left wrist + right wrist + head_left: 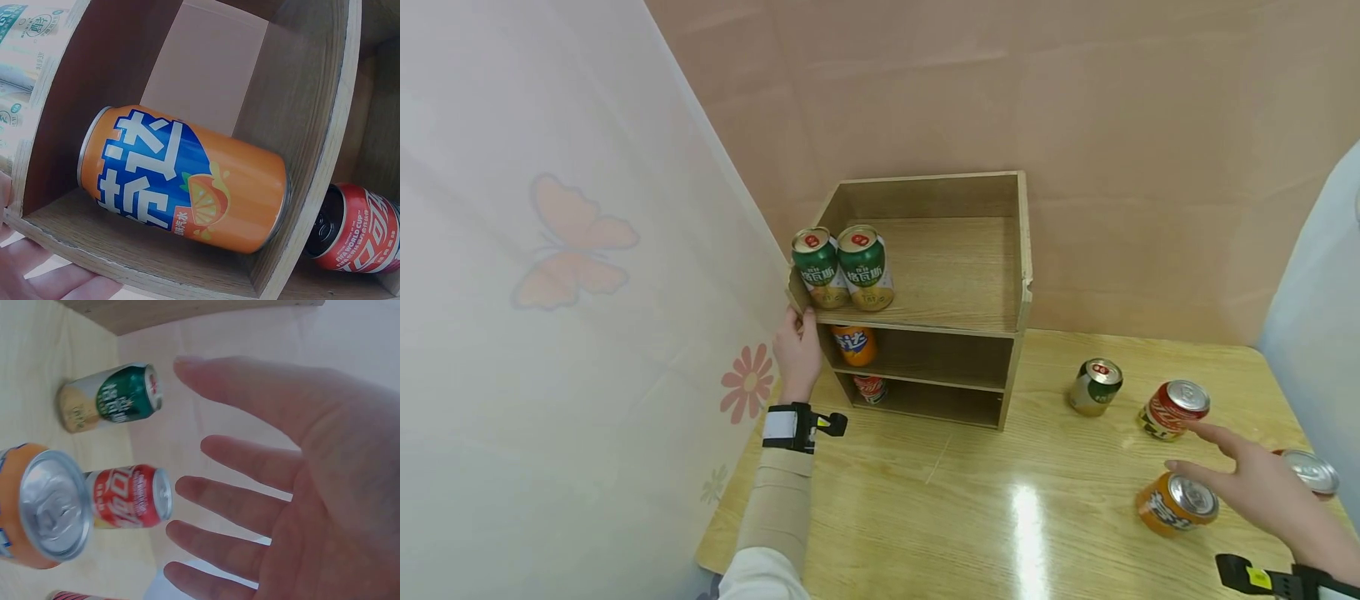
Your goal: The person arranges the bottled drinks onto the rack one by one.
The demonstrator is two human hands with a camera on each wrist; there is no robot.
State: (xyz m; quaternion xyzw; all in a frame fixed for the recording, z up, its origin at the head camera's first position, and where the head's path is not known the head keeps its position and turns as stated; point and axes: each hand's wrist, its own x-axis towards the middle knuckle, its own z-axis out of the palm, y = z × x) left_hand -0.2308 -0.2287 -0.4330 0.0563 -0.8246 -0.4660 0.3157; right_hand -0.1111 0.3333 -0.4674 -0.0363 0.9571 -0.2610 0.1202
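Note:
My left hand (797, 354) holds the left side wall of a small wooden shelf (940, 325), thumb at the front edge and fingers along the outside. Two green cans (867, 271) stand on its top tier at the left. Below them, an orange soda can (187, 178) sits in the middle tier and a red cola can (365, 231) in the bottom one. At the right, my right hand (1262, 483) hovers with spread fingers, holding nothing. Nearest it are a loose orange can (1176, 504) and a red can (1172, 410).
A green-and-gold can (1095, 387) stands on the table (940, 500) between the shelf and the red can. Another can (1311, 471) is partly hidden behind my right hand. A white patterned curtain (587, 333) borders the left, and a brown cloth (1112, 167) hangs behind.

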